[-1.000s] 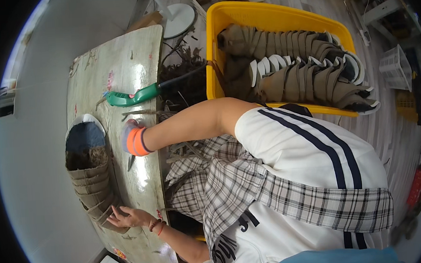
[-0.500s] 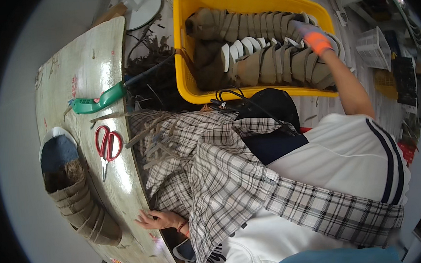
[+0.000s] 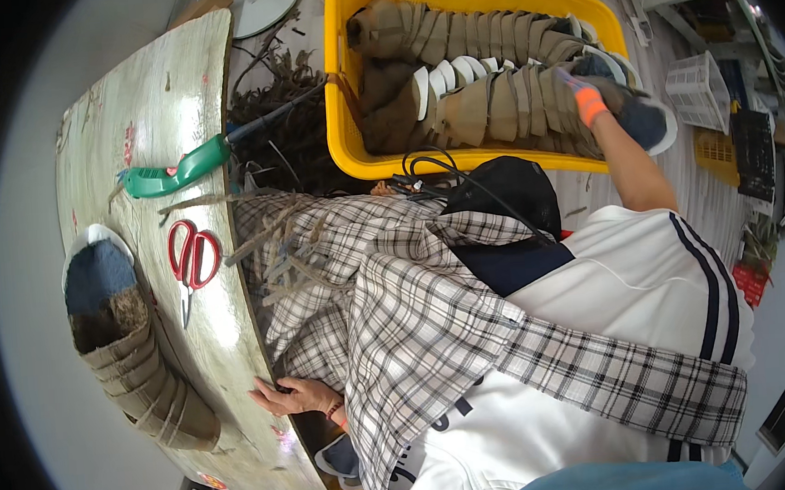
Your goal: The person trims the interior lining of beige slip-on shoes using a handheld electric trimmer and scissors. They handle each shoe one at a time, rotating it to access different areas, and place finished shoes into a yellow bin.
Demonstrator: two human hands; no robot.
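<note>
My left hand is bare and lies at the table's edge, fingers apart, holding nothing. My right hand, in an orange and grey glove, closes on a row of nested tan cloth shoes in a yellow crate. Its fingertips are partly hidden among the cloth. Beyond my right wrist, the end shoe, blue inside with a white rim, juts over the crate's side. A second row of nested tan shoes lies behind it.
On the table lie red-handled scissors, a green-handled tool with a cord, and another nested shoe stack. Dark scraps heap beside the crate. Cut strips lie on my plaid apron. A white basket stands at right.
My right hand has moved toward me in the crate. The blue-lined shoe at the row's end now sticks out over the side. My left hand stays at the table edge.
</note>
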